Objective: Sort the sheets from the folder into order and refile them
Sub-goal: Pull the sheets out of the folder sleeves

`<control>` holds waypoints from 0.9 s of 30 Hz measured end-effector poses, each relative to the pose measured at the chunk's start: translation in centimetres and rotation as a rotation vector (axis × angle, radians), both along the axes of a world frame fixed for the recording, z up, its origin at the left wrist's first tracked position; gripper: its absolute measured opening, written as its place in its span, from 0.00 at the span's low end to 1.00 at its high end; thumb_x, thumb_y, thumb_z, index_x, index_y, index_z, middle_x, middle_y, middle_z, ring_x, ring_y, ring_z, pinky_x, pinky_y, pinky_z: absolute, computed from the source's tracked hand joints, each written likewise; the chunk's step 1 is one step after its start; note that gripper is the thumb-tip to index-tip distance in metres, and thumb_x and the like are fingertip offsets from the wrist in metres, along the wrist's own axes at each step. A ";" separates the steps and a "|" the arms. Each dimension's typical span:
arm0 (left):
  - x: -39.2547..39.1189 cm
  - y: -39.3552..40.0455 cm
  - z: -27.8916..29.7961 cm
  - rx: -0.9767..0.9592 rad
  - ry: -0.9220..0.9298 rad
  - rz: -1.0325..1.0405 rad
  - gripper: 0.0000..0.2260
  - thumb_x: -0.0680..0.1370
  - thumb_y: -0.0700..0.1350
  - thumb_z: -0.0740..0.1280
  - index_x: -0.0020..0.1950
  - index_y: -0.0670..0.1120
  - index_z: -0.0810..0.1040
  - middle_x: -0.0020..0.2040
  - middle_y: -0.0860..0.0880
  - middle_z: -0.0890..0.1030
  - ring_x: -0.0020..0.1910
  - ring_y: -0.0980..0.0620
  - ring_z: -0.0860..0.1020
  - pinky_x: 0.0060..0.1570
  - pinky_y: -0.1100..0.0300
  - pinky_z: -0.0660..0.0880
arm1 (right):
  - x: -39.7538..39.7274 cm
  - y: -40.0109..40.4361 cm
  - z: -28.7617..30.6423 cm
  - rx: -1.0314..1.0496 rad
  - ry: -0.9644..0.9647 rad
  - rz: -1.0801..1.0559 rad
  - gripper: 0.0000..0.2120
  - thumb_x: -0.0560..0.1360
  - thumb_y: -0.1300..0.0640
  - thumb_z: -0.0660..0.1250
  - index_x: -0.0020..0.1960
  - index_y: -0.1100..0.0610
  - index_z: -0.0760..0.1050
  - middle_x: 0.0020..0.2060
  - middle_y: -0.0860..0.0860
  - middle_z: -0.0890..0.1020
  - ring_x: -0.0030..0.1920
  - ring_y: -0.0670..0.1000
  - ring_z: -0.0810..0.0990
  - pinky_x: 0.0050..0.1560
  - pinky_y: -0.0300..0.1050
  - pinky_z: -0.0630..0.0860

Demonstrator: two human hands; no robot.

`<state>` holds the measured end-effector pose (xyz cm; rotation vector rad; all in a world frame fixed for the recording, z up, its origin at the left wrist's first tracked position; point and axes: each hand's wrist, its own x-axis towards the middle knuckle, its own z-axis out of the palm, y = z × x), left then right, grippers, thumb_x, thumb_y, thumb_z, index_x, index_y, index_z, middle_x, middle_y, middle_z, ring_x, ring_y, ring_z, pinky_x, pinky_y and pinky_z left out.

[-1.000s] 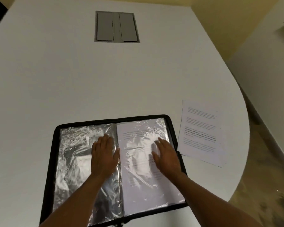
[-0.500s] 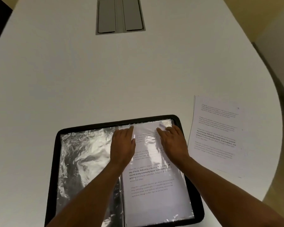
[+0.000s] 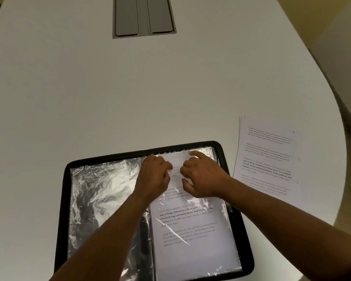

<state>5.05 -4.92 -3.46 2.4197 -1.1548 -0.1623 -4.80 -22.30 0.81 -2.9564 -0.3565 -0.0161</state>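
- Both hands work at the far end of the right-hand page of an open folder: the left hand (image 3: 153, 175) has its fingers curled down at the top of the sheet near the spine, and the right hand (image 3: 203, 175) sits just beside it with thumb and fingers bent, forefinger stretched toward the top corner. Whether either hand truly pinches paper or plastic cannot be told; the fingertips are hidden under the knuckles.
- A second ago the hands lay flat and apart on the two pages; since then they have slid up to the sleeve's open top edge and drawn close together, which reads as the start of pulling the page out, or seating it in.
- The white table (image 3: 89, 98) stretches away beyond the hands, a grey hatch (image 3: 143, 16) set into it well past them.
- The black-rimmed folder (image 3: 239, 226) lies open beneath both forearms; its left page, outside the left hand, is a crinkled empty plastic sleeve (image 3: 101, 199).
- The printed sheet (image 3: 193, 240) in the right sleeve lies under the right hand and runs back toward the person.
- A loose stack of papers (image 3: 267, 157) rests on the table just outside the right hand, beside the folder, not yet filed.
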 end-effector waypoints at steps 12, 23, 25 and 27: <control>-1.5 0.6 1.4 -0.069 0.008 -0.003 0.07 0.73 0.43 0.65 0.46 0.46 0.82 0.39 0.50 0.81 0.40 0.49 0.77 0.43 0.54 0.72 | 7.4 -0.4 1.2 -0.151 0.436 -0.213 0.20 0.79 0.48 0.65 0.70 0.49 0.71 0.63 0.53 0.76 0.62 0.54 0.74 0.58 0.48 0.70; -2.6 1.7 1.2 -0.147 0.055 -0.016 0.07 0.74 0.40 0.67 0.50 0.44 0.82 0.43 0.48 0.82 0.43 0.50 0.77 0.42 0.55 0.77 | 8.7 1.3 -0.1 -0.200 0.533 -0.251 0.30 0.72 0.44 0.73 0.68 0.54 0.69 0.62 0.53 0.75 0.63 0.54 0.73 0.60 0.51 0.71; -2.7 1.7 1.1 -0.154 0.057 -0.020 0.07 0.74 0.40 0.67 0.50 0.43 0.82 0.44 0.48 0.82 0.44 0.50 0.77 0.43 0.56 0.77 | 8.7 1.3 -0.1 -0.199 0.557 -0.260 0.29 0.71 0.45 0.74 0.67 0.54 0.70 0.62 0.54 0.74 0.63 0.54 0.72 0.60 0.52 0.72; -2.7 1.6 1.1 -0.158 0.058 -0.018 0.07 0.74 0.40 0.67 0.50 0.43 0.82 0.44 0.48 0.82 0.45 0.50 0.77 0.44 0.55 0.77 | 8.7 1.3 -0.1 -0.209 0.583 -0.267 0.28 0.71 0.45 0.74 0.65 0.55 0.71 0.62 0.55 0.74 0.63 0.55 0.72 0.60 0.53 0.74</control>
